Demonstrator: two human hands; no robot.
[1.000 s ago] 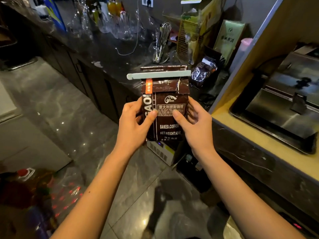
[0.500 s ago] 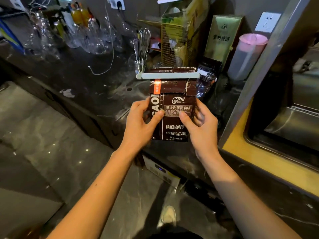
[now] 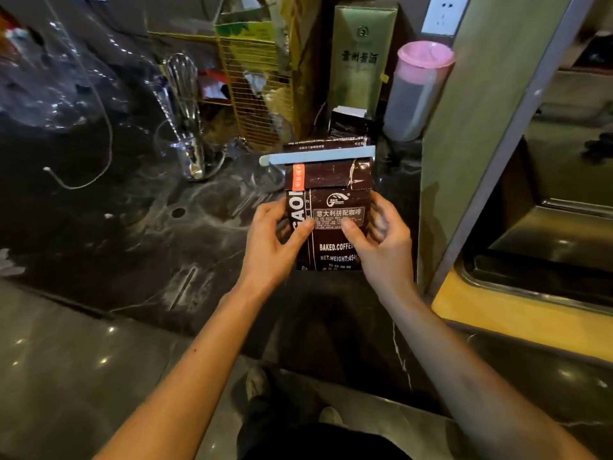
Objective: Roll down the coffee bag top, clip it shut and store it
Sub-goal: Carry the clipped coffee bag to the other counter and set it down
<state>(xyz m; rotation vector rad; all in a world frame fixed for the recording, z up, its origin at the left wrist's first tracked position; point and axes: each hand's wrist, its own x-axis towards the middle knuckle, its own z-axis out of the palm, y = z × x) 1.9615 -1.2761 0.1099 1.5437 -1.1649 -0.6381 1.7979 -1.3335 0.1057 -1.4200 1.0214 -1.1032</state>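
I hold one brown coffee bag [image 3: 331, 227] upright over the dark bench [image 3: 132, 234], my left hand [image 3: 275, 247] and right hand [image 3: 381, 247] each grasping a side, thumbs on its front. One pale blue clip [image 3: 316, 156] clamps its rolled top.

We see a dim scene with small glints on the dark marble counter [image 3: 139, 247]; the glassware [image 3: 49, 94] at upper left smears with blur, and wide-angle bending curves the edges.
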